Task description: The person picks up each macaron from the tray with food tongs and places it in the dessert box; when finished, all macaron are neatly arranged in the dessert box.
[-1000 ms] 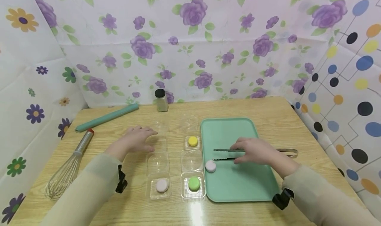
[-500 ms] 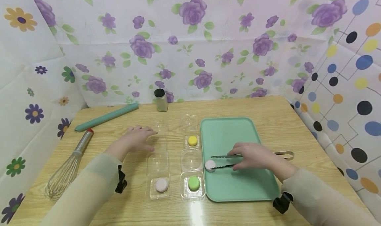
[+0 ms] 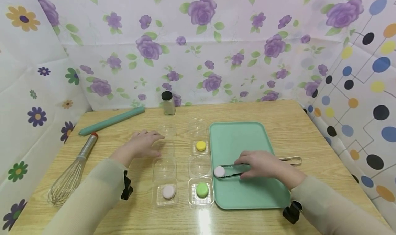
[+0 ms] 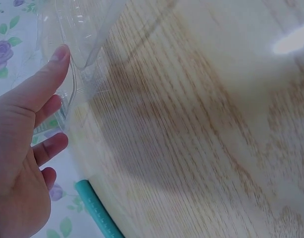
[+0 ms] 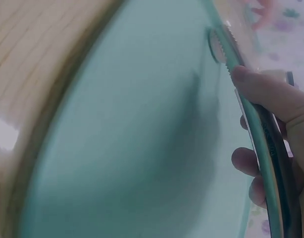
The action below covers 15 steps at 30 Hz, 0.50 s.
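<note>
Macaron (image 3: pixel 219 172), pale, near left edge of the green tray (image 3: pixel 238 135); now between tips of the tongs (image 5: pixel 266 148), no longer just beside them; seemingly mid-pickup, firmness of squeeze unclear; gripped in right hand (image 3: pixel 261 164), low over tray; left hand (image 3: pixel 141 144) loosely spread beside clear container (image 3: pixel 167 149), apparently gripping nothing.

left fingers (image 4: pixel 52 148) loosely apart, right fingers (image 5: pixel 245 161) in a curled grip

Tray's (image 3: pixel 241 137) lt grn, macarons (image 3: pixel 219 172) pink, yel & grn, backdrop (image 3: pixel 185 65) wht w/ purple roses.
</note>
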Each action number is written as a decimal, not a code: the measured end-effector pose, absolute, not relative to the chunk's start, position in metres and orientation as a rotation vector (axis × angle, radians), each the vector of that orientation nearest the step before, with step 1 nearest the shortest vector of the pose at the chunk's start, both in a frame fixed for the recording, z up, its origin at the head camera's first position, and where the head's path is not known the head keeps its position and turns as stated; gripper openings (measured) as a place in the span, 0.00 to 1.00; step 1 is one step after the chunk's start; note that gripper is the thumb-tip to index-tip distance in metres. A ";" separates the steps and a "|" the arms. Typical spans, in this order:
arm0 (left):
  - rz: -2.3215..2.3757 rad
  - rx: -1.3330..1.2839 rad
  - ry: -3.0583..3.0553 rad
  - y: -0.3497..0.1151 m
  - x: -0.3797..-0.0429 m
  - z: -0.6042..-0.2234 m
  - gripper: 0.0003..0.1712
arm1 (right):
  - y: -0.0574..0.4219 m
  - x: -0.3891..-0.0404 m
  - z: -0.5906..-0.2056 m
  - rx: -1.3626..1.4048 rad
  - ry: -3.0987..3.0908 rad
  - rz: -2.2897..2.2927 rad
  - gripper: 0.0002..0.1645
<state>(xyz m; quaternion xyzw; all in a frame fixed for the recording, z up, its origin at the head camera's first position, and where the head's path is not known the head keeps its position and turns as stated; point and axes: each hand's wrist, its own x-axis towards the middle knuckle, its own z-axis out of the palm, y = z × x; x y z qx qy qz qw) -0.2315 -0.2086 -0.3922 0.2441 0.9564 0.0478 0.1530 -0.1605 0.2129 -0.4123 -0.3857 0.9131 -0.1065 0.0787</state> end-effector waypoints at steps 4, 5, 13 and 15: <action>0.151 0.695 2.742 -0.208 -0.231 -0.391 0.41 | 0.213 -0.160 -0.410 -1.191 2.746 -0.317 0.25; 0.153 0.695 2.742 -0.207 -0.231 -0.391 0.41 | 0.214 -0.161 -0.408 -1.192 2.751 -0.317 0.25; 0.152 0.691 2.739 -0.208 -0.232 -0.391 0.41 | 0.212 -0.167 -0.394 -1.173 2.806 -0.298 0.24; 0.158 0.688 2.735 -0.209 -0.232 -0.391 0.41 | 0.210 -0.169 -0.391 -1.175 2.813 -0.295 0.24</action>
